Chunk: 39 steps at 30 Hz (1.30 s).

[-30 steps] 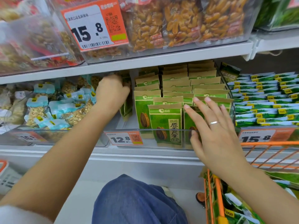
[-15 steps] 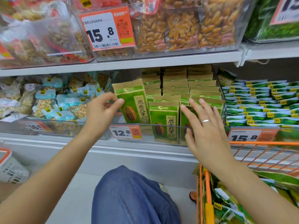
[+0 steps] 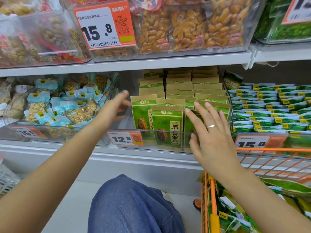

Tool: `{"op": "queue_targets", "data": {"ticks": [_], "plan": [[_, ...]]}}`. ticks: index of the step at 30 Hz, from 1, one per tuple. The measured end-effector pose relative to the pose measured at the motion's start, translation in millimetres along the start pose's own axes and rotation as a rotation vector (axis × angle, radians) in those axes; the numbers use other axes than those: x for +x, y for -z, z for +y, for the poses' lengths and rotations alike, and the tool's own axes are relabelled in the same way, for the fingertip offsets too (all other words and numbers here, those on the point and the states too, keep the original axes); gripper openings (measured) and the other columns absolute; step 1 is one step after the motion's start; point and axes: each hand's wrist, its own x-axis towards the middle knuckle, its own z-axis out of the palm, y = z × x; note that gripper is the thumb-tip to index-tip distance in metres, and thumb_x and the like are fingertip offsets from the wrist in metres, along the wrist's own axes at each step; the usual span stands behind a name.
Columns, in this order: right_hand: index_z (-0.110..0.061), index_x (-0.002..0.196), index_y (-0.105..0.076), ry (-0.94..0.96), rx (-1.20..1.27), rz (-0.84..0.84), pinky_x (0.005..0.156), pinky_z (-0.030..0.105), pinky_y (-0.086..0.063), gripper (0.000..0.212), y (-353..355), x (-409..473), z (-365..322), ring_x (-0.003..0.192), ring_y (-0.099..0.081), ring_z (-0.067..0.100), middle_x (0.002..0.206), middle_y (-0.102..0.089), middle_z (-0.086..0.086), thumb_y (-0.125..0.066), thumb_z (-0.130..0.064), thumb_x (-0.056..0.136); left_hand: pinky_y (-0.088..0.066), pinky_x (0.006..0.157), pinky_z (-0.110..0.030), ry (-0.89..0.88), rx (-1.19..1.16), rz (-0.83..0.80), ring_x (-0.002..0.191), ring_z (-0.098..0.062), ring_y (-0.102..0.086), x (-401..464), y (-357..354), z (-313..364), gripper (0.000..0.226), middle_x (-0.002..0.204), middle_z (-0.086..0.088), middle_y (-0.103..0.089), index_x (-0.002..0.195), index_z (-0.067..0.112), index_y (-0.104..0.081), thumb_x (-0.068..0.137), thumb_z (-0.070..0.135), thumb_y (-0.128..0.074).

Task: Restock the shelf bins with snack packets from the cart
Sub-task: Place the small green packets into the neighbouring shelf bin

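bin nearly full, left column gap | cart has packets | left hand loose, empty | right hand spread on packets

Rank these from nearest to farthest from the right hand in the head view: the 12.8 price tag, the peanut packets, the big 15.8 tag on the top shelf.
1. 12.8 price tag, just left, low.
2. Peanut packets, far left bin.
3. Big 15.8 tag, upper left, top shelf.

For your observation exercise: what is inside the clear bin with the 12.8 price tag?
The clear bin holds upright green-and-tan seed packets in rows running back. The right hand covers the front right packet. The rear packets' lower parts are hidden.
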Motion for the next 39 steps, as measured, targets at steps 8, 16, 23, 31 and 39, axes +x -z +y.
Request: {"op": "queue_targets", "data": {"ticks": [8, 16, 23, 31, 39], "plan": [[-0.016, 0.141, -0.042, 0.009, -0.004, 0.020, 0.116, 0.050, -0.017, 0.054, -2.2, 0.5, 1.8, 0.141, -0.027, 0.029, 0.146, -0.042, 0.011, -0.039, -0.017, 0.087, -0.050, 0.075, -0.045, 0.498, -0.682, -0.077, 0.080, -0.036, -0.069, 72.7, -43.4, 9.1, 0.073, 0.084, -0.021, -0.073, 0.098, 0.008, -0.064, 0.090, 0.072, -0.032], [-0.016, 0.141, -0.041, 0.012, -0.006, 0.020, 0.116, 0.049, -0.017, 0.055, -3.2, 2.7, 2.6, 0.140, -0.027, 0.029, 0.146, -0.042, 0.011, -0.044, -0.015, 0.085, -0.042, 0.104, -0.050, 0.418, -0.723, -0.239, 0.123, -0.035, -0.055, 70.2, -45.8, 10.1, 0.068, 0.132, -0.016, -0.059, 0.125, 0.013, -0.062, 0.087, 0.068, -0.046], [-0.015, 0.141, -0.043, 0.015, -0.013, 0.013, 0.116, 0.050, -0.018, 0.057, -2.7, 1.0, 1.8, 0.140, -0.027, 0.029, 0.146, -0.041, 0.011, -0.048, -0.013, 0.084, -0.053, 0.078, -0.038, 0.344, -0.518, -0.133, 0.087, -0.029, -0.066, 60.0, -11.9, 26.7, 0.059, 0.099, -0.015, -0.069, 0.112, 0.010, -0.059, 0.100, 0.056, -0.025], [-0.015, 0.141, -0.042, 0.005, -0.025, -0.016, 0.117, 0.048, -0.012, 0.055, -0.6, 3.1, 3.0, 0.142, -0.024, 0.029, 0.147, -0.041, 0.012, -0.042, -0.016, 0.086, -0.052, 0.081, -0.041, 0.303, -0.538, -0.150, 0.106, -0.032, -0.066, 13.0, -41.0, 34.7, 0.048, 0.120, -0.018, -0.066, 0.127, 0.007, -0.057, 0.102, 0.040, -0.034], [-0.015, 0.143, -0.039, -0.147, 0.079, 0.027, 0.120, 0.039, -0.007, 0.058, 35.1, 5.6, 26.8, 0.145, -0.019, 0.025, 0.153, -0.032, 0.009, -0.049, -0.017, 0.086, -0.035, 0.108, -0.035, -0.048, -0.313, 0.365, 0.125, -0.016, -0.047, -28.3, -40.7, 34.2, 0.054, 0.136, -0.001, -0.051, 0.139, 0.014, -0.043, 0.091, 0.035, -0.056]]}}
